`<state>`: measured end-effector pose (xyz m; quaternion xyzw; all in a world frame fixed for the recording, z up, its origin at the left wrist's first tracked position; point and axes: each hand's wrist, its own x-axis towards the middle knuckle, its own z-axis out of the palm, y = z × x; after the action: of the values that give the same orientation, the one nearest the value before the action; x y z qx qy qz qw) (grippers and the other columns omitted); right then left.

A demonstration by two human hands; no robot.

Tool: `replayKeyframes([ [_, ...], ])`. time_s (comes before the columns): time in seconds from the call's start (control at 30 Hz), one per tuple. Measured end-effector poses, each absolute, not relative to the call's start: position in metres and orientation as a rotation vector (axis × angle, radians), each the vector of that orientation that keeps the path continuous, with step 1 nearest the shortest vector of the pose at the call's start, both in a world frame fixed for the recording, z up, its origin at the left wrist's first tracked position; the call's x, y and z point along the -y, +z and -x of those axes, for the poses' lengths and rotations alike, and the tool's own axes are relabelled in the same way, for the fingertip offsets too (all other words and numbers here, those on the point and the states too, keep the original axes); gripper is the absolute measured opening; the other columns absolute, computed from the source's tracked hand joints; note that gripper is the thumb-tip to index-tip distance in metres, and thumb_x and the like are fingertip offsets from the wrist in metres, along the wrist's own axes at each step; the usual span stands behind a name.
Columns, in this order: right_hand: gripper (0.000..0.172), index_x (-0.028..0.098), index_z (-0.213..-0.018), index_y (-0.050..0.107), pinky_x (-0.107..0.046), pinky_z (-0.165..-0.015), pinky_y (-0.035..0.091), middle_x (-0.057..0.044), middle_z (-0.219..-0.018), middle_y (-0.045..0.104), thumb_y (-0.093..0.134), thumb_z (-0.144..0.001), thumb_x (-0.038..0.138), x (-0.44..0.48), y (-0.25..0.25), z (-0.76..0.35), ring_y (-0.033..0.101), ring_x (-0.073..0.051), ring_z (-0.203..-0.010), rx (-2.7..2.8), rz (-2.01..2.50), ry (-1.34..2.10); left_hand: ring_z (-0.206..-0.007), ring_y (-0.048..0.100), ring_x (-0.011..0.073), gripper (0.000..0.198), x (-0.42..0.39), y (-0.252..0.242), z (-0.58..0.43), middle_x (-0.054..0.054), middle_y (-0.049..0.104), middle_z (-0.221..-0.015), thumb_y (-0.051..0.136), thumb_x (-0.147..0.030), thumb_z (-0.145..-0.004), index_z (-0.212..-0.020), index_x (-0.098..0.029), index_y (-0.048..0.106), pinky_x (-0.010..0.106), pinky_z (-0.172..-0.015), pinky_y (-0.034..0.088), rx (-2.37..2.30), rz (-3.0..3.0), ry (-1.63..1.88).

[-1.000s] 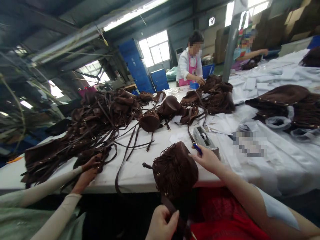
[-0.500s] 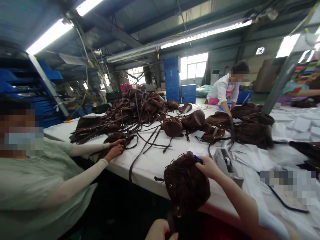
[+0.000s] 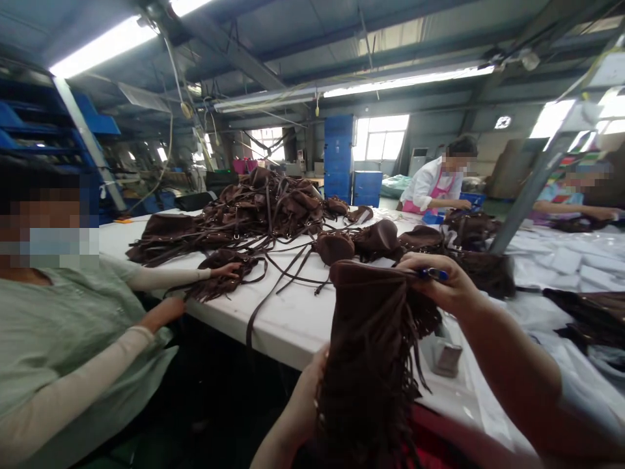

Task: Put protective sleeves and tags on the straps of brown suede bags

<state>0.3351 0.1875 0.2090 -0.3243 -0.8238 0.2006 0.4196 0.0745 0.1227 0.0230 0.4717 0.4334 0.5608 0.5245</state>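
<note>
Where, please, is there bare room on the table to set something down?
The table shows bare white near its front edge, between the hanging strap and, in this view, the held bag. A smaller patch lies left, between the green-clad co-worker and the pile. It is crowded mid-table with bags and straps, and rightward with white sheets.

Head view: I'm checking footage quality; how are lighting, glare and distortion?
In the head view, the back window is washed nearly white, the ceiling tube glares, the brown bag darkens toward its bottom, and the post slants, probably from wide-angle distortion.
</note>
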Motion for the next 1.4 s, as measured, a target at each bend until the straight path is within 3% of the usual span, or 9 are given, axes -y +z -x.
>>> replayKeyframes([
  [0.13, 0.028, 0.019, -0.099, 0.072, -0.030, -0.070, 0.043, -0.007, -0.083, 0.062, 0.063, -0.076, 0.032, -0.217, 0.210, -0.352, 0.056, -0.019, -0.076, 2.146, 1.023, 0.191, -0.041, 0.047, 0.0118, 0.032, -0.125, 0.032, -0.089, 0.000, 0.055, -0.049, 0.065, -0.047, -0.076, -0.078, -0.016, 0.070, 0.022, -0.040, 0.036, -0.908, -1.141, 1.101],
  [0.23, 0.031, 0.017, -0.100, 0.072, -0.030, -0.072, 0.042, -0.007, -0.084, 0.064, 0.063, -0.070, 0.023, -0.241, 0.183, -0.372, 0.056, -0.019, -0.076, 1.927, 1.416, 0.039, -0.034, 0.036, 0.0086, 0.023, -0.132, 0.036, -0.088, -0.006, 0.044, -0.040, 0.063, -0.039, -0.080, -0.084, -0.017, 0.070, 0.019, -0.035, 0.025, -1.021, -1.239, 1.132],
  [0.43, 0.030, 0.018, -0.102, 0.071, -0.024, -0.066, 0.042, -0.003, -0.079, 0.069, 0.056, -0.077, 0.025, -0.183, 0.096, -0.350, 0.059, -0.015, -0.069, 1.867, 1.568, 0.493, -0.043, 0.052, 0.0155, 0.024, -0.133, 0.022, -0.098, -0.004, 0.048, -0.040, 0.069, -0.038, -0.075, -0.086, -0.018, 0.072, 0.022, -0.043, 0.039, -1.116, -1.304, 1.077],
  [0.57, 0.055, 0.025, -0.127, 0.057, -0.027, -0.072, 0.042, -0.004, -0.092, 0.071, 0.062, -0.072, 0.025, -0.139, 0.064, -0.321, 0.064, -0.020, -0.081, 2.010, 1.719, 0.415, -0.063, 0.063, 0.0204, 0.030, -0.121, 0.011, -0.102, 0.001, 0.062, -0.056, 0.060, -0.044, -0.082, -0.092, -0.018, 0.070, 0.027, -0.059, 0.049, -1.203, -1.510, 0.880],
  [0.7, 0.041, 0.023, -0.115, 0.061, -0.029, -0.071, 0.041, -0.007, -0.094, 0.071, 0.063, -0.076, 0.036, -0.133, 0.042, -0.323, 0.065, -0.023, -0.083, 1.885, 1.914, 0.398, -0.076, 0.065, 0.0208, 0.029, -0.109, 0.013, -0.105, 0.005, 0.070, -0.081, 0.059, -0.044, -0.083, -0.096, -0.020, 0.068, 0.028, -0.069, 0.050, -1.218, -1.731, 0.795],
  [0.9, 0.028, 0.019, -0.098, 0.061, -0.024, -0.061, 0.038, -0.002, -0.081, 0.067, 0.067, -0.073, 0.028, -0.128, 0.002, -0.318, 0.059, -0.015, -0.070, 1.527, 1.704, 0.694, -0.040, 0.041, 0.0108, 0.039, -0.085, 0.025, -0.125, -0.004, 0.047, -0.048, 0.042, -0.045, -0.092, -0.109, -0.018, 0.065, 0.021, -0.040, 0.032, -1.151, -1.636, 0.837],
  [1.07, 0.022, 0.016, -0.085, 0.058, -0.023, -0.061, 0.042, 0.000, -0.075, 0.063, 0.069, -0.071, 0.028, -0.125, -0.012, -0.306, 0.055, -0.012, -0.066, 1.185, 1.342, 0.981, -0.047, 0.055, 0.0157, 0.034, -0.076, 0.033, -0.136, 0.000, 0.054, -0.049, 0.052, -0.044, -0.087, -0.106, -0.021, 0.069, 0.023, -0.045, 0.041, -1.209, -1.676, 0.884],
  [1.2, 0.023, 0.015, -0.083, 0.058, -0.024, -0.062, 0.043, 0.001, -0.073, 0.061, 0.070, -0.069, 0.030, -0.124, -0.015, -0.301, 0.052, -0.012, -0.065, 1.035, 1.216, 1.109, -0.067, 0.068, 0.0221, 0.029, -0.078, 0.039, -0.139, 0.007, 0.070, -0.067, 0.055, -0.038, -0.086, -0.104, -0.022, 0.070, 0.026, -0.057, 0.051, -1.209, -1.783, 0.890],
  [1.4, 0.031, 0.014, -0.085, 0.059, -0.025, -0.062, 0.042, 0.001, -0.073, 0.059, 0.073, -0.069, 0.037, -0.121, -0.021, -0.301, 0.050, -0.011, -0.065, 0.978, 1.154, 1.189, -0.072, 0.071, 0.0208, 0.019, -0.085, 0.043, -0.138, 0.006, 0.075, -0.084, 0.062, -0.028, -0.082, -0.099, -0.023, 0.069, 0.025, -0.063, 0.052, -1.236, -2.061, 0.855],
])
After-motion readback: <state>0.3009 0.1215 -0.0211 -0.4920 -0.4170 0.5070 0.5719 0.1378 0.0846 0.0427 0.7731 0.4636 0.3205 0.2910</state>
